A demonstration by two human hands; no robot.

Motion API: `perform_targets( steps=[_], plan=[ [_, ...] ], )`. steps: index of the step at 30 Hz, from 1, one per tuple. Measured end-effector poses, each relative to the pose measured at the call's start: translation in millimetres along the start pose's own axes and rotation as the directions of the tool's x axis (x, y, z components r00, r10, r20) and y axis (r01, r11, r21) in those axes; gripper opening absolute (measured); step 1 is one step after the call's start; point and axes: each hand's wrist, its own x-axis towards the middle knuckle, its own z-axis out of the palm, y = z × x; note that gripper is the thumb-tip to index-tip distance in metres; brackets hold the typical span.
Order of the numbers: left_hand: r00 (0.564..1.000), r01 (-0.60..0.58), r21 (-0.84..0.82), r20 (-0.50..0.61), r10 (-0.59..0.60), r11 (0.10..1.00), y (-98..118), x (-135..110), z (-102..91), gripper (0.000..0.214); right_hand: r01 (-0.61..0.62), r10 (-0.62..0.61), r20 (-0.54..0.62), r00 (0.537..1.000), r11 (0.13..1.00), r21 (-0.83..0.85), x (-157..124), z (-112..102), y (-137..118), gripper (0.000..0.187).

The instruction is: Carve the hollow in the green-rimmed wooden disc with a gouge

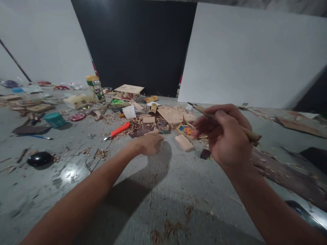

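A wood carving tool with a pale wooden handle and a thin dark metal tip is held in my right hand, raised above the floor, tip pointing left. My left hand reaches low over the floor at the edge of the wood shavings, smeared by motion. A pale wood piece shows just beyond its fingers; I cannot tell whether they touch it. Between the two hands lies a small rounded wooden block. A red-orange utility knife rests left of my left hand, its blade end toward the left.
Shavings, wood scraps and a thin plywood sheet litter the floor ahead. Further left are a yellow-capped bottle, a teal cup-like object, a paintbrush and a shiny black rounded object. Black and white panels stand behind.
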Motion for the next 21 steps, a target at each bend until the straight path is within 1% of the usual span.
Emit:
perform_targets(
  steps=[3, 5, 8, 10, 11, 12, 13, 14, 16, 18, 19, 21],
  plan=[
    [0.995, 0.002, -0.209, -0.095, -0.022, 0.978, 12.8, 2.2, -10.9, 0.042, -0.003, 0.009, 0.061, 0.998, 0.995, -0.103, -1.2, -1.3, 0.5, 0.013],
    [0.986, -0.016, -0.384, -0.16, -0.05, 0.923, 24.3, 3.8, -18.5, 0.044, 0.036, -0.011, 0.125, 0.992, 0.979, -0.203, -1.7, -2.9, 0.8, 0.017],
    [0.976, -0.049, -0.586, -0.2, -0.086, 0.808, 43.7, 3.0, -26.5, 0.049, 0.111, -0.043, 0.215, 0.976, 0.942, -0.317, -2.9, -4.6, 2.7, 0.02],
    [0.973, -0.061, -0.676, -0.203, -0.106, 0.734, 57.9, -0.4, -27.9, 0.042, 0.13, -0.038, 0.25, 0.967, 0.923, -0.362, -4.0, -4.7, 4.3, 0.021],
    [0.973, -0.07, -0.773, -0.194, -0.129, 0.631, 65.2, -2.7, -27.4, 0.039, 0.13, -0.031, 0.258, 0.966, 0.917, -0.376, -4.5, -4.6, 4.8, 0.021],
    [0.975, -0.078, -0.825, -0.181, -0.132, 0.56, 72.2, -5.2, -26.4, 0.043, 0.121, -0.018, 0.261, 0.965, 0.916, -0.384, -4.9, -4.5, 4.8, 0.021],
    [0.979, -0.078, -0.847, -0.165, -0.121, 0.526, 78.8, -7.8, -25.0, 0.048, 0.108, -0.005, 0.261, 0.965, 0.919, -0.38, -5.2, -4.4, 4.3, 0.021],
    [0.98, -0.083, -0.854, -0.163, -0.113, 0.514, 84.7, -10.3, -23.4, 0.051, 0.096, 0.004, 0.263, 0.965, 0.926, -0.366, -5.4, -4.4, 3.3, 0.021],
    [0.98, -0.116, -0.843, -0.182, -0.076, 0.526, 93.9, -14.8, -20.7, 0.054, 0.094, 0.006, 0.286, 0.958, 0.937, -0.336, -5.6, -4.7, -0.1, 0.02],
    [0.984, -0.125, -0.82, -0.173, -0.034, 0.559, 100.1, -18.5, -19.6, 0.05, 0.137, -0.017, 0.332, 0.943, 0.931, -0.339, -5.8, -5.3, -4.4, 0.016],
    [0.982, -0.139, -0.8, -0.188, -0.025, 0.584, 102.2, -20.2, -19.7, 0.049, 0.166, -0.034, 0.353, 0.935, 0.921, -0.351, -6.1, -5.6, -6.7, 0.015],
    [0.979, -0.157, -0.769, -0.202, -0.002, 0.619, 105.2, -23.2, -20.9, 0.052, 0.214, -0.061, 0.377, 0.924, 0.901, -0.378, -7.3, -5.9, -10.5, 0.013]
  ],
)
